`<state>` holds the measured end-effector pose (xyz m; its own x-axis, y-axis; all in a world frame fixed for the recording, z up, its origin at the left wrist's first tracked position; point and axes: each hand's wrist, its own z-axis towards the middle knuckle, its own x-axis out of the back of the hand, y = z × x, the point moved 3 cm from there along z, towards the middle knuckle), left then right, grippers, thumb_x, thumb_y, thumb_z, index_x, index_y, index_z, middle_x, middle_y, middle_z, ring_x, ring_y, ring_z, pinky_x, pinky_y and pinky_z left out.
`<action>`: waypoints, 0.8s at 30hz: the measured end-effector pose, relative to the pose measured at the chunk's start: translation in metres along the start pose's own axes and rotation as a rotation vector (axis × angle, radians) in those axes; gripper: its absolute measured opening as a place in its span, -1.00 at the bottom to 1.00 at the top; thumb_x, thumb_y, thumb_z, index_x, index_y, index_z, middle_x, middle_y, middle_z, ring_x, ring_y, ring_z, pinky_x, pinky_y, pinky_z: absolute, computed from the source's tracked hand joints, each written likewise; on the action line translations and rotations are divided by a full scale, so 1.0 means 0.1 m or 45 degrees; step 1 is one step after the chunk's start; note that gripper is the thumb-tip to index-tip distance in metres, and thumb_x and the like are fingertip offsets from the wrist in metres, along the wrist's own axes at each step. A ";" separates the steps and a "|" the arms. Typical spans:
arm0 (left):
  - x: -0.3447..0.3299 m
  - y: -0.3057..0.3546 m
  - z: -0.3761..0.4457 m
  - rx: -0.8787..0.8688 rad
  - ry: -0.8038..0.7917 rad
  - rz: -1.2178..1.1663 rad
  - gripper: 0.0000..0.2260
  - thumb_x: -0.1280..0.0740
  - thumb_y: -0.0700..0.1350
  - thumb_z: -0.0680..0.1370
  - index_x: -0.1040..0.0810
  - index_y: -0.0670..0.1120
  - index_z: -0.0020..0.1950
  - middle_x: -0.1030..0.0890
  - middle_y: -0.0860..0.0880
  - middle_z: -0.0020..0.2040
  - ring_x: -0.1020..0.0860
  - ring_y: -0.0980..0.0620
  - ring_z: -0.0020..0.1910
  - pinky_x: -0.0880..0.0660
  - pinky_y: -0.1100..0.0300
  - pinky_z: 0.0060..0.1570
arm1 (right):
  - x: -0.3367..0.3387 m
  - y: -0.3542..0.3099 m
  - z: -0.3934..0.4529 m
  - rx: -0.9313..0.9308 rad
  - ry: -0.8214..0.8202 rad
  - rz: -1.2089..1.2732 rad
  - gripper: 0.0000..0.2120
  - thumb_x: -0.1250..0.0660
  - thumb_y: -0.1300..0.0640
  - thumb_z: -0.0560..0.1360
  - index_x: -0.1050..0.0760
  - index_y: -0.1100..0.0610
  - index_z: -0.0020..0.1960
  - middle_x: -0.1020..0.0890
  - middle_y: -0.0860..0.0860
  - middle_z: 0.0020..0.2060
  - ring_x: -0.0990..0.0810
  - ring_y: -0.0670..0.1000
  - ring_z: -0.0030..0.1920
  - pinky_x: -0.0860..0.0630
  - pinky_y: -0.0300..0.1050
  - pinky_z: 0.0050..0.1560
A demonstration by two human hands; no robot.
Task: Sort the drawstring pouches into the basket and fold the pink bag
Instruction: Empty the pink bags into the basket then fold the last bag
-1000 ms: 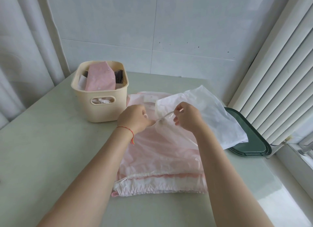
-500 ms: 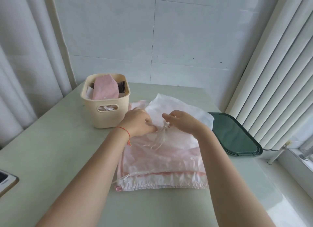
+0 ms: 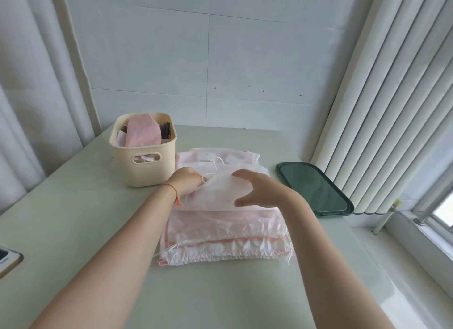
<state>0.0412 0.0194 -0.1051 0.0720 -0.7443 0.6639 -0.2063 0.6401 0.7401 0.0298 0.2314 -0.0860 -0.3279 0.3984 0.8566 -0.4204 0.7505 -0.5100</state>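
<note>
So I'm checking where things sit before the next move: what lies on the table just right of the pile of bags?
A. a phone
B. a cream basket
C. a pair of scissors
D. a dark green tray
D: the dark green tray lies flat on the table to the right of the pile of bags, while the cream basket stands to its left.

A dark green rectangular plastic tray (image 3: 316,190) with rounded corners lies flat on the pale green table (image 3: 73,218), near its right edge. Behind the tray hang white vertical blinds (image 3: 382,108), and a white curtain (image 3: 31,83) hangs on the left side. At the left edge of the table, a flat device with a tan border (image 3: 8,258) is only partly visible.
</note>
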 end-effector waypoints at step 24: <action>-0.61 0.13 0.39 -0.572 0.001 0.988 -0.63 -0.06 -0.01 0.61 -0.36 0.06 0.41 -0.41 0.10 0.40 -0.26 0.06 0.44 -0.08 -0.01 0.44 | -0.55 0.04 0.64 0.058 0.345 -0.553 -0.66 0.04 0.02 0.66 -0.37 0.11 0.30 -0.46 0.05 0.18 -0.39 0.11 0.25 -0.29 -0.02 0.18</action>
<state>-0.0042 0.0650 -0.1403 0.0718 -0.0709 0.9949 0.2041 0.9774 0.0549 -0.0083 0.1785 -0.1396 0.1137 0.1815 0.9768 -0.5075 0.8558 -0.1000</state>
